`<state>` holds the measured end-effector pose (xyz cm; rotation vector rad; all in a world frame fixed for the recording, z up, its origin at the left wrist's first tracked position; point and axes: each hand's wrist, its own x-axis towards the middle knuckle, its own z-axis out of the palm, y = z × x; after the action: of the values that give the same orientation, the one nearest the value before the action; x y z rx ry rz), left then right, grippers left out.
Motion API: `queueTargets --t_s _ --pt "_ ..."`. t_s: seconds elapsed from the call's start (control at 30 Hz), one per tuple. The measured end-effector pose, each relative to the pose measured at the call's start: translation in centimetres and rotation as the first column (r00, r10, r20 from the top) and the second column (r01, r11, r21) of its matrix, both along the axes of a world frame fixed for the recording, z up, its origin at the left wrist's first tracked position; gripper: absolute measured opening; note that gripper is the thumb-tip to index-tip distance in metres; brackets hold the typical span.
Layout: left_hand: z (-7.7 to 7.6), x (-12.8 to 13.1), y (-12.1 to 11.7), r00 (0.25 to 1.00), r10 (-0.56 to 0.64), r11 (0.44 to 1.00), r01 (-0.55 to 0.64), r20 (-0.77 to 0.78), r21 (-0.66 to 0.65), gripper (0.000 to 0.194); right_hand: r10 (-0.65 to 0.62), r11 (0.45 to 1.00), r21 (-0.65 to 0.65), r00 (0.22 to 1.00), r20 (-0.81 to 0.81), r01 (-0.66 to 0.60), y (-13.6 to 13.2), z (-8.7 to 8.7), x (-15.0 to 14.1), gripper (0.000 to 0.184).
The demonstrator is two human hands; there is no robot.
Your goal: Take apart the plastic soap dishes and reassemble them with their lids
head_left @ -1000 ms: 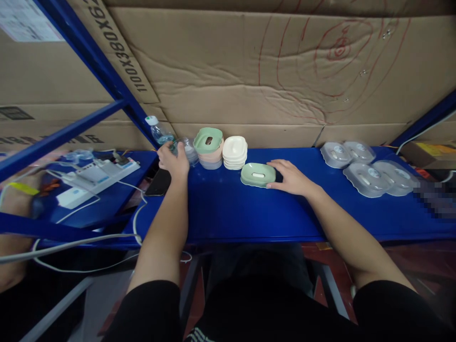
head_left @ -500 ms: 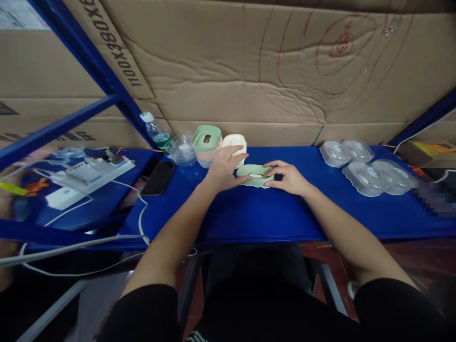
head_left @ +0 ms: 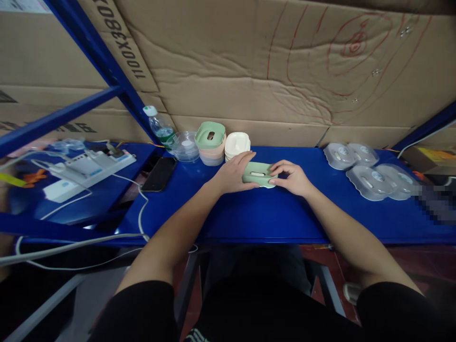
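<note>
A pale green soap dish with a slot in its middle sits on the blue table between my hands. My left hand grips its left end, thumb along the front and fingers behind. At the right end, my right hand is closed on the rim with thumb and fingertips. Just behind my left hand stands a stack of cream dishes, partly hidden by the fingers. Beside that is a taller stack with a green slotted piece on top of pinkish ones.
Clear plastic tubs and a water bottle stand at the back left, near a black phone. Several translucent packs lie on the right. A power strip with cables is beyond the blue frame post.
My left hand has come from the clear tubs by the bottle, rightward to the green dish, and closed on its left end. My right hand has stayed at the right end, its grip tightening.
</note>
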<state>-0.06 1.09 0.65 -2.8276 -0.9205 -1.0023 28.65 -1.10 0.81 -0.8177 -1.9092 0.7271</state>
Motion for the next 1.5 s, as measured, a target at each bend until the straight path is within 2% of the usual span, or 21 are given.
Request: queueTargets --t_s 0.13,0.3,0.5,0.57,0.63,0.7,0.8,0.87,1.0,1.03,1.1,1.2,1.3,1.4,1.5 --pt "0.0 0.1 -0.3 1.000 0.015 1.000 -0.015 -0.017 0.003 0.103 -0.016 1.000 -0.002 1.000 -0.015 0.016 0.2 0.0 0.1 0.029" --pt "-0.1 0.2 0.0 0.999 -0.019 0.999 0.020 -0.031 0.032 0.097 -0.042 0.999 -0.019 0.998 -0.042 0.041 0.3 -0.1 0.2 0.030" --pt "0.2 0.3 0.0 0.995 -0.067 0.993 0.059 0.080 0.098 0.050 -0.123 0.992 -0.019 0.983 -0.139 0.122 0.5 0.0 0.3 0.038" --pt "0.3 0.3 -0.1 0.985 -0.089 0.991 0.073 0.146 0.112 0.044 -0.132 0.991 -0.012 0.976 -0.175 0.132 0.6 0.2 0.5 0.047" --pt "0.5 0.2 -0.2 0.970 -0.087 0.994 0.068 0.227 0.090 0.044 -0.120 0.993 -0.006 0.974 -0.193 0.121 0.5 0.4 0.7 0.063" --pt "0.6 0.2 -0.4 0.955 -0.066 0.997 0.054 0.291 0.050 0.044 -0.126 0.992 0.012 0.979 -0.159 0.129 0.3 0.5 0.7 0.073" --pt "0.7 0.3 -0.8 0.952 -0.057 0.998 0.054 0.301 0.020 0.043 -0.203 0.978 0.032 0.974 -0.097 0.207 -0.1 0.7 0.5 0.057" --pt "0.7 0.4 -1.1 0.958 -0.075 0.996 0.061 0.277 0.061 0.050 -0.243 0.970 -0.021 0.959 -0.149 0.242 -0.2 0.7 0.2 0.051" --pt "1.2 0.7 -1.3 0.978 -0.149 0.975 0.122 0.144 0.184 0.078 -0.285 0.944 -0.255 0.906 -0.312 0.209 0.2 0.8 0.1 0.057" --pt "1.4 0.8 -1.3 0.985 -0.149 0.974 0.132 0.088 0.182 0.078 -0.302 0.930 -0.306 0.893 -0.333 0.201 0.4 0.8 0.1 0.058" --pt "1.9 0.7 -1.4 0.993 -0.115 0.982 0.116 -0.014 0.149 0.066 -0.329 0.906 -0.380 0.878 -0.349 0.189 0.7 0.8 0.3 0.060" --pt "2.5 0.0 -1.1 0.998 -0.034 0.989 0.042 -0.059 0.139 0.045 -0.303 0.898 -0.416 0.888 -0.345 0.145 0.8 0.9 0.4 0.070" --pt "2.8 -2.0 -0.1 0.987 0.140 0.972 -0.152 0.077 0.180 0.046 -0.237 0.920 -0.374 0.928 -0.288 0.119 0.5 0.7 0.4 0.076" --pt "3.1 -4.7 1.1 0.876 0.378 0.895 -0.429 0.300 0.124 0.048 -0.203 0.962 -0.201 0.977 -0.063 0.187 0.2 0.3 0.3 0.060" --pt "3.3 -7.2 2.1 0.728 0.542 0.795 -0.606 0.421 0.026 0.047 -0.176 0.984 -0.006 0.966 0.191 0.180 -0.2 -0.1 0.2 0.040"
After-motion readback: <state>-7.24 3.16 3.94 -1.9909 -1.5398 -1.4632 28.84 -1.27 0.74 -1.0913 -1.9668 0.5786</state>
